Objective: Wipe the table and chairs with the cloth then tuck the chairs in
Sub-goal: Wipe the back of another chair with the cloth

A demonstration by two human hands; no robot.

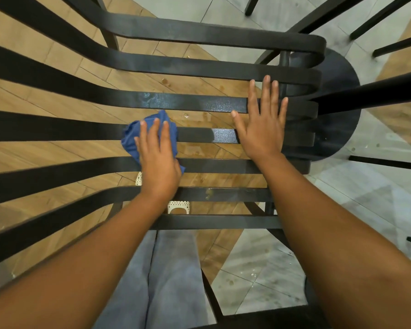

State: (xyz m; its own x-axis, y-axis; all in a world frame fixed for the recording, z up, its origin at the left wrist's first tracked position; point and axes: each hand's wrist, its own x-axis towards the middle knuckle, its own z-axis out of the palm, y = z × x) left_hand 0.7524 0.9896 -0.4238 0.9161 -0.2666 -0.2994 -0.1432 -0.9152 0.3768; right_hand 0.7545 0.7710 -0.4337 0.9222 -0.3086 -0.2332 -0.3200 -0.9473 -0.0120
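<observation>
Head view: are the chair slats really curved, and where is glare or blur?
Head view: slats fan and bow toward the left edge, partly wide-angle distortion, probably; pale sheen on slats beside the right hand; cloth and left hand sharp; forearms near the bottom edge softer.

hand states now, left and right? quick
left hand: open, straight fingers pressing the blue cloth onto the chair.
right hand: open, flat on the chair's slats, holding nothing.

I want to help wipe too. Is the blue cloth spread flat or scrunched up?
Scrunched up. The cloth bulges in wrinkly folds under the left hand, which presses it on a black chair slat.
</observation>
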